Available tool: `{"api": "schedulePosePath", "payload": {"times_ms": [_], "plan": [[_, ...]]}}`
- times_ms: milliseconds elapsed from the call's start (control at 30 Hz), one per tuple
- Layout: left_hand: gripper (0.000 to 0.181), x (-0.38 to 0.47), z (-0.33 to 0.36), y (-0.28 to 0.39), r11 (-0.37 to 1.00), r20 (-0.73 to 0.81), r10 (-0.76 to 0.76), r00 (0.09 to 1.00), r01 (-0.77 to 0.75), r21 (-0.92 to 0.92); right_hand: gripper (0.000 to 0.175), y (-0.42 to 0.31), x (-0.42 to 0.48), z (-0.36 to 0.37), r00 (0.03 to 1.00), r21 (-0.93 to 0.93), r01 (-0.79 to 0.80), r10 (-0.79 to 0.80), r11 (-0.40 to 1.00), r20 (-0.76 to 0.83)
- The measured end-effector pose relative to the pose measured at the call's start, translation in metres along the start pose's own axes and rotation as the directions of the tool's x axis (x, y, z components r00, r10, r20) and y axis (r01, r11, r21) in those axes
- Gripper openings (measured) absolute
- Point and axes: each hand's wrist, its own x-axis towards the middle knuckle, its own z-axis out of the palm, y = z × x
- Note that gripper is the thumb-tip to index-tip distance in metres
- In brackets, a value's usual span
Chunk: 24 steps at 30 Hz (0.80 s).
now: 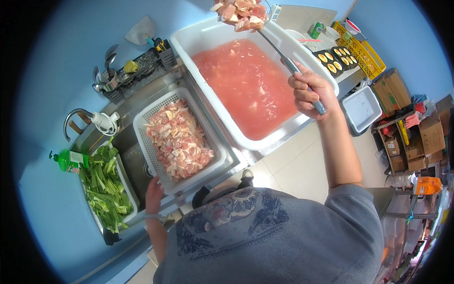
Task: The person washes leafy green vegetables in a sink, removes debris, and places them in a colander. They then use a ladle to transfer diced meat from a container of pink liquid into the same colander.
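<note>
My right hand is closed around the grey handle of a wire strainer ladle. Its basket, heaped with raw chunks of meat, is raised over the far rim of a large white plastic tub. Cloudy pink water fills much of the tub, with pale pieces showing at the surface. To the left, a white perforated basket in the sink holds cut raw meat. My left hand is at that basket's near-left corner, fingers by the rim; its grip is unclear.
Chopped leafy greens fill a basket at the sink's left, beside a green soap bottle and a curved faucet. A utensil rack lines the wall. Trays of round egg-like food and a yellow crate are right of the tub.
</note>
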Motion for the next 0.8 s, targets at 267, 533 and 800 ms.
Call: {"api": "schedulePosePath", "payload": {"times_ms": [267,533,800], "plan": [[0.053,-0.007,-0.006,-0.007,0.998,-0.042,-0.014,0.999,0.017,0.063,0.009,0.036,0.003,-0.028,0.938,0.242,-0.228,0.279,0.943,-0.203],[0.051,-0.02,-0.016,-0.008,0.998,-0.058,-0.005,0.998,0.009,0.06,0.045,0.05,-0.013,0.023,0.98,-0.158,-0.061,0.028,0.986,-0.199],[0.052,-0.028,-0.024,-0.018,0.997,-0.055,-0.074,0.996,0.075,0.006,0.056,0.109,-0.013,0.078,0.994,-0.242,-0.108,0.106,0.964,-0.022]]}}
